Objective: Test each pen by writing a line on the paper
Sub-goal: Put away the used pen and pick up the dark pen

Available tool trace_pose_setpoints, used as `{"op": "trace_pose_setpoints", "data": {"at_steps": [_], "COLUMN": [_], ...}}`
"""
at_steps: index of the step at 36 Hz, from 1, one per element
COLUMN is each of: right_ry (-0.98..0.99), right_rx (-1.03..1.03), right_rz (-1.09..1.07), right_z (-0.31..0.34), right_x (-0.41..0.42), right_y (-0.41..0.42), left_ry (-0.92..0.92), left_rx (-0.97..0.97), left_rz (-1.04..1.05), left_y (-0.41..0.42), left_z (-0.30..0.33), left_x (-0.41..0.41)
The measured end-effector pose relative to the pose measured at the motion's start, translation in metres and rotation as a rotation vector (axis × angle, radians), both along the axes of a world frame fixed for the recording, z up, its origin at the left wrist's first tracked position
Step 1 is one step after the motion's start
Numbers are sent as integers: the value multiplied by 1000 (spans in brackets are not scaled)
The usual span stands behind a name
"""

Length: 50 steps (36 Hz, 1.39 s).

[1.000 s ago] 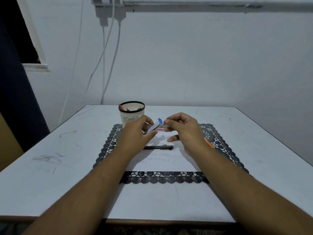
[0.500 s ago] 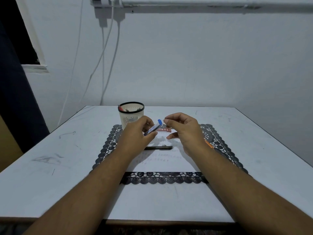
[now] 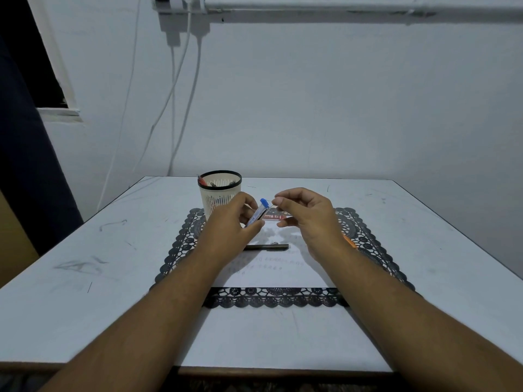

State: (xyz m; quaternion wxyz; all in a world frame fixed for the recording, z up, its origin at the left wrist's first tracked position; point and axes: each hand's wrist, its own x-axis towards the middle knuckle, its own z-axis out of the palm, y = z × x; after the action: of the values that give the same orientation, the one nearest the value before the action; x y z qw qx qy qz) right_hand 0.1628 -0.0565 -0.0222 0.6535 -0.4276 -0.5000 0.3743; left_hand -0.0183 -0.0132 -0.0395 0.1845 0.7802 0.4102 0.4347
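My left hand (image 3: pixel 229 222) grips a small clear tube with a blue cap (image 3: pixel 259 211), tilted up to the right above the white paper (image 3: pixel 283 277). My right hand (image 3: pixel 308 216) is just right of the cap, with thumb and forefinger pinched on what looks like a very thin lead; it is too fine to make out clearly. A black pen (image 3: pixel 271 247) lies across the paper under my hands. A red case (image 3: pixel 276 217) lies at the paper's far edge. An orange pen (image 3: pixel 349 242) shows beside my right wrist. Faint written lines mark the paper.
A cream pen cup with a black rim (image 3: pixel 219 193) stands behind my left hand and holds a few pens. The paper lies on a black lace mat (image 3: pixel 181 250) on a white table (image 3: pixel 85 278). The wall is close behind.
My right hand has drawn slightly to the right, away from the tube's blue cap. The left hand and tube have stayed nearly still.
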Motion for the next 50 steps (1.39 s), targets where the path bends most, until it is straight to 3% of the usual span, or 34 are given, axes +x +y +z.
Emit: {"op": "trace_pose_setpoints", "data": {"at_steps": [7,12,16,20,26,34,43,50], "right_ry": [158,410,515,515,486,441,410,398], "right_rx": [47,17,-51,-123,-133,-161,-177,-186], "right_rz": [-22,-38,-66,-86,-78,-53,-20,-18], "right_z": [6,11,8,4,3,2,-1,-3], "right_x": [2,10,18,22,21,21,20,20], "right_y": [-2,0,3,4,4,7,10,10], "left_ry": [-9,-181,-235,-157,-147,-316,-351,-267], "left_rx": [-25,-122,-103,-17,6,1,47,69], "left_rz": [-24,-44,77,192,199,113,182,206], "left_y": [0,1,7,13,10,-2,-4,-8], "left_z": [-3,-4,-6,-9,-6,1,6,6], "left_x": [2,5,4,2,3,6,5,8]}}
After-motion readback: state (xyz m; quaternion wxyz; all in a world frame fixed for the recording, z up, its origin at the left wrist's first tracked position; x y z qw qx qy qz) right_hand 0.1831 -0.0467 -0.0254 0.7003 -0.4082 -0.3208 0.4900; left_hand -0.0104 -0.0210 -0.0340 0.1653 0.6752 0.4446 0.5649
